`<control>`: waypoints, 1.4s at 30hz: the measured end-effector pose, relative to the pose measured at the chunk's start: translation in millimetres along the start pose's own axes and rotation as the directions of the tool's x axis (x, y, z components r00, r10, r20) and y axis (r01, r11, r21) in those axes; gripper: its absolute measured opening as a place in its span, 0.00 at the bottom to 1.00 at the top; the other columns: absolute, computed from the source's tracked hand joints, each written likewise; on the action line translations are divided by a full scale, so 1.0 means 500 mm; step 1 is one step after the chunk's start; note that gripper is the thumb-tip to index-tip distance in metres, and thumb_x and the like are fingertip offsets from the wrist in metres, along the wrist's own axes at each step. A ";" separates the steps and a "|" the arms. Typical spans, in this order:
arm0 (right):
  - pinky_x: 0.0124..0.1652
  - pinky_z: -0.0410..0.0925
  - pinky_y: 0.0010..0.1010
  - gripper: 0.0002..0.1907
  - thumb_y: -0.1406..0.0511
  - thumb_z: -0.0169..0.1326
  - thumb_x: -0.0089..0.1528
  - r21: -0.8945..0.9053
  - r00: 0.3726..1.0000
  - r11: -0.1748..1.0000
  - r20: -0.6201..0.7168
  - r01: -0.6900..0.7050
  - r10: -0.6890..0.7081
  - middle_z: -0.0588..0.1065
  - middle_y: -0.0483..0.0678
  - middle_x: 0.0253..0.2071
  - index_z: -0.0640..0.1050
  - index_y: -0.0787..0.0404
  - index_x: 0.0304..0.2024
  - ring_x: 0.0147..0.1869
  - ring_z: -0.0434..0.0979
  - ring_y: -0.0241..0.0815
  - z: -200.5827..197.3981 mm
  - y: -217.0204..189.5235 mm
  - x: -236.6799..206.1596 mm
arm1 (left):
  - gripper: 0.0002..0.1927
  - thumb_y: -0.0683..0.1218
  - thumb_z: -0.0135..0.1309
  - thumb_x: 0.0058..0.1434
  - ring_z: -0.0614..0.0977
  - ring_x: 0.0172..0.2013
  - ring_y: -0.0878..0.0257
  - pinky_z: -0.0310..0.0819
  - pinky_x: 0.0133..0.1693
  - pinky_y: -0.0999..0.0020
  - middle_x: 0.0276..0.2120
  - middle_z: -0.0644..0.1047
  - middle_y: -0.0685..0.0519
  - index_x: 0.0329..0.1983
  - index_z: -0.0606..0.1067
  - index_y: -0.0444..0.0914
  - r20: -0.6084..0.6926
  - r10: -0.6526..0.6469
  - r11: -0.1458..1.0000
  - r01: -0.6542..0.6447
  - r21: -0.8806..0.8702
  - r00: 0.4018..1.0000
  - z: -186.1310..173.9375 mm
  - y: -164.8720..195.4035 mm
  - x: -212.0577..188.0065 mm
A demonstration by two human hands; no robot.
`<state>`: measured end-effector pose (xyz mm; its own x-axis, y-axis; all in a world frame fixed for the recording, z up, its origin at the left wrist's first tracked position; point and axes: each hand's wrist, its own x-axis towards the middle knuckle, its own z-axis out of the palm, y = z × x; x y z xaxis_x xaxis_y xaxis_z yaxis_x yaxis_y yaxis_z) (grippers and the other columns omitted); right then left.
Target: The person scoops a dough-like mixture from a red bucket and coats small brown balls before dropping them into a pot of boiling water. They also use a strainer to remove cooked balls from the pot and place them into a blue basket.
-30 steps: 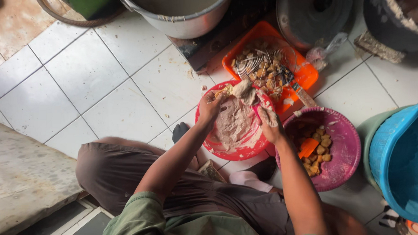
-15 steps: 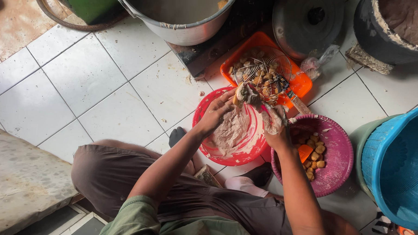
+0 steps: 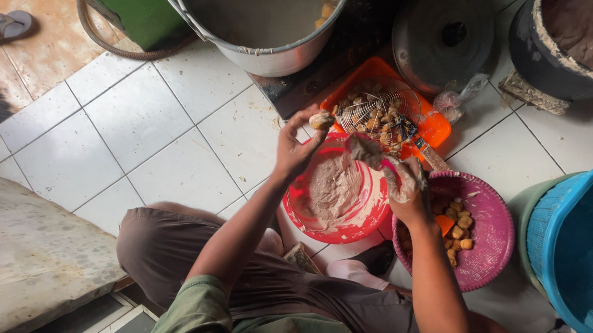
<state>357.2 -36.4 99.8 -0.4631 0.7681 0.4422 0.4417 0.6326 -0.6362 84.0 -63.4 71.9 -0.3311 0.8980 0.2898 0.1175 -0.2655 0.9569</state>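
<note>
The left hand (image 3: 296, 145) pinches a small tan lump of food (image 3: 322, 120) between thumb and fingertips, above the far rim of the round red plastic bowl (image 3: 301, 216) of greyish paste on the white tiled floor (image 3: 140, 121). The right hand (image 3: 404, 183), smeared with paste, is closed around a pink-handled tool carrying a soft grey dollop (image 3: 365, 151) over the bowl's right side. The lump looks light, soft and crumbly; it likely needs a gentle hold at its sides. The paste seems sticky and slippery. Just beyond lies an orange rectangular tray (image 3: 436, 129) with a wire skimmer (image 3: 380, 113); at right, a purple plastic basin (image 3: 497, 239) holds fried pieces.
</note>
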 end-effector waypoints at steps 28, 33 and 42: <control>0.17 0.51 0.21 0.16 0.57 0.42 0.72 0.722 0.653 -0.014 0.633 -0.692 0.415 0.63 0.39 0.20 0.75 0.61 0.46 0.17 0.55 0.26 0.034 -0.031 -0.055 | 0.16 0.42 0.66 0.57 0.80 0.48 0.52 0.73 0.51 0.59 0.44 0.79 0.49 0.47 0.76 0.39 -0.023 0.320 0.688 -0.215 0.693 0.947 -0.154 0.068 0.238; 0.26 0.58 0.23 0.09 0.63 0.44 0.70 0.782 0.667 0.025 0.515 -0.623 0.538 0.68 0.42 0.27 0.73 0.61 0.46 0.25 0.63 0.31 0.006 -0.046 -0.040 | 0.14 0.48 0.66 0.56 0.80 0.47 0.50 0.73 0.48 0.54 0.42 0.81 0.52 0.43 0.77 0.44 -0.066 0.121 0.463 0.002 0.886 0.990 -0.252 0.034 0.361; 0.26 0.54 0.23 0.03 0.66 0.53 0.67 0.840 0.722 0.342 0.082 -0.421 0.687 0.62 0.37 0.23 0.72 0.55 0.41 0.24 0.58 0.28 -0.079 0.153 -0.134 | 0.15 0.42 0.64 0.62 0.79 0.53 0.47 0.71 0.56 0.56 0.49 0.82 0.51 0.52 0.77 0.41 0.153 0.315 0.556 -0.313 0.770 0.937 -0.174 0.036 0.334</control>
<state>452.2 -35.4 46.6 -0.0944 0.9810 -0.1693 -0.2998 -0.1901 -0.9348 -50.5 51.3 138.9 -0.1298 0.8115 0.5698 0.8900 -0.1580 0.4277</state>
